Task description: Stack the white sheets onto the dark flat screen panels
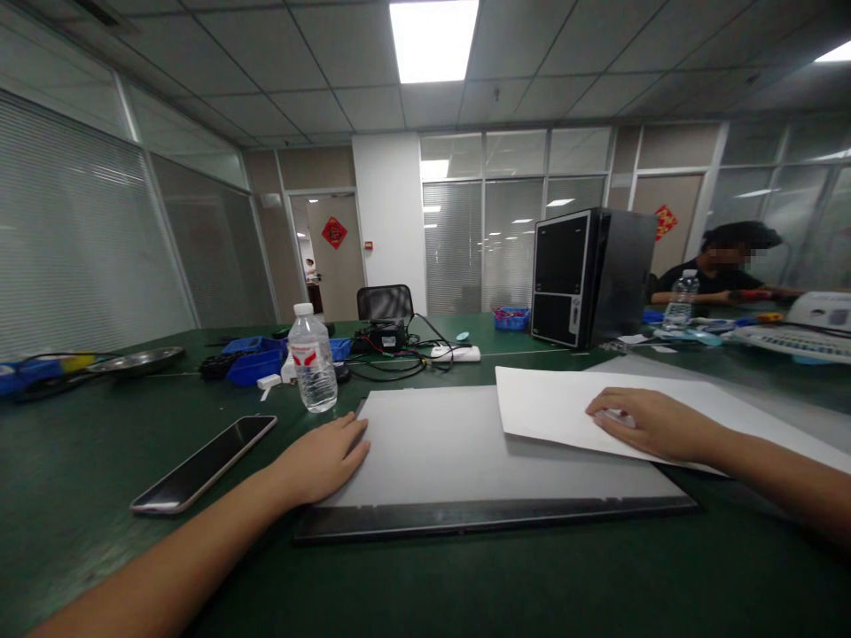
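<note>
My left hand (324,458) lies flat, fingers together and stretched out, on the left edge of a flat grey panel (465,452) with a dark frame along its near side. My right hand (644,422) rests palm down on a white sheet of paper (551,403) that overlaps the panel's right part; its fingers are slightly curled, and something small and white shows under the fingertips. Neither hand grips anything I can name.
A black phone (203,464) lies left of the panel, a water bottle (312,358) behind it. Blue bins (256,359), cables (392,354) and a power strip (456,353) sit further back. A black computer tower (585,275) stands at right. A person (722,270) sits at far right.
</note>
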Demonstrator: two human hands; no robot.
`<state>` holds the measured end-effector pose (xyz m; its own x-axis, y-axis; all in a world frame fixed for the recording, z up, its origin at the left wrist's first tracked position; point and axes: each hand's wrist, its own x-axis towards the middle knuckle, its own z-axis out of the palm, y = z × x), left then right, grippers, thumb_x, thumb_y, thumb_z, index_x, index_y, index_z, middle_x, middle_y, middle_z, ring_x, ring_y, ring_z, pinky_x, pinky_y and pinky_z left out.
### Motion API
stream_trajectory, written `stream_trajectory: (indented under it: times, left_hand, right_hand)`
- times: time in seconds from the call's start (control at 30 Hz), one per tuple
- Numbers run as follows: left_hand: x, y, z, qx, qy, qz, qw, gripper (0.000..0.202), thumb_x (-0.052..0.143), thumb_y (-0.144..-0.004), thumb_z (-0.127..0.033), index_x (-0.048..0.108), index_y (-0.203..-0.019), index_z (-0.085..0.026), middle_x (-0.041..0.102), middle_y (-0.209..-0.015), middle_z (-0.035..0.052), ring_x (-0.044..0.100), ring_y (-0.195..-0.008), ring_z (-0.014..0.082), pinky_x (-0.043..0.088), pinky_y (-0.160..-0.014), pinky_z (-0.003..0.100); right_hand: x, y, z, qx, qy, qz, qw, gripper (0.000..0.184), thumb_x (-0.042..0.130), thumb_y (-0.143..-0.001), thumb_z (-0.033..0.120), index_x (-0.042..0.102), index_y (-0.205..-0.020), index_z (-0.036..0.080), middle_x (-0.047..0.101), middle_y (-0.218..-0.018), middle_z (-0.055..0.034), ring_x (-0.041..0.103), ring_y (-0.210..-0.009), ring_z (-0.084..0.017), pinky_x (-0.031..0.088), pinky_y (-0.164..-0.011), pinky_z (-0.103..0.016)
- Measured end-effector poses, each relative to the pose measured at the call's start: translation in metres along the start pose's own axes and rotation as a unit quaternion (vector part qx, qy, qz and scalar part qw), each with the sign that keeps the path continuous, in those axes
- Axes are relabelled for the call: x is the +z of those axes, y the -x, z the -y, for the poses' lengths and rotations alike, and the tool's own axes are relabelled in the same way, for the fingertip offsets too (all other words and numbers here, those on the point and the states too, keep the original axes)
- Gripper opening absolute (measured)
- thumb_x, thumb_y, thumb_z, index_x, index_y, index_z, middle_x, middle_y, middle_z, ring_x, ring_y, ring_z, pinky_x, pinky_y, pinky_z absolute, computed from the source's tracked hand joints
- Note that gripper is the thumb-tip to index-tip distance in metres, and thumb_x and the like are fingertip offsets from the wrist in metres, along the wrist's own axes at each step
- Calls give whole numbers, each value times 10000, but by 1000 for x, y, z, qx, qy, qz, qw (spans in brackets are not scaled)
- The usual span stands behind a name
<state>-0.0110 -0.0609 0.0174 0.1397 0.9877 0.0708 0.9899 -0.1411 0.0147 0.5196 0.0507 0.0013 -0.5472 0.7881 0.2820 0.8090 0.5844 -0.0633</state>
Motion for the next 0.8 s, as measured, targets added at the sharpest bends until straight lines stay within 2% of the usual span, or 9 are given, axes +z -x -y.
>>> stream_trajectory:
  times: [0.3,0.57,0.7,0.8]
  left_hand:
    - [-2,1,-1,6,-20,9,1000,689,294,-1005,-536,490,-1502,-101,437,-1586,213,441,-1457,327,341,-1205,482]
    - [-3,2,-3,-1,-15,9,1000,684,313,-998,-538,497,-1499,-111,449,-1584,194,452,-1450,322,345,-1204,470]
    - [-4,3,-4,0,-12,12,1000,698,293,-1001,-548,492,-1503,-105,443,-1587,203,448,-1453,325,336,-1207,477]
    - [-5,4,-3,-5,-5,15,1000,704,301,-995,-561,493,-1504,-115,448,-1587,190,453,-1450,326,338,-1206,478]
  right_hand:
    - [1,0,-3,-7,1,2,1000,452,439,-994,571,722,-1161,260,691,-1192,-79,649,-1026,-280,523,-905,-443]
    - [1,1,0,-2,1,3,1000,452,436,-993,573,718,-1158,260,688,-1200,-75,648,-1035,-284,517,-918,-449]
    - [8,-1,-11,6,1,-16,1000,462,445,-987,580,712,-1181,257,673,-1253,-72,618,-1130,-303,494,-993,-472]
    - [17,-3,-30,41,17,-36,998,507,448,-977,613,702,-1212,242,642,-1320,-85,580,-1210,-324,453,-1062,-512]
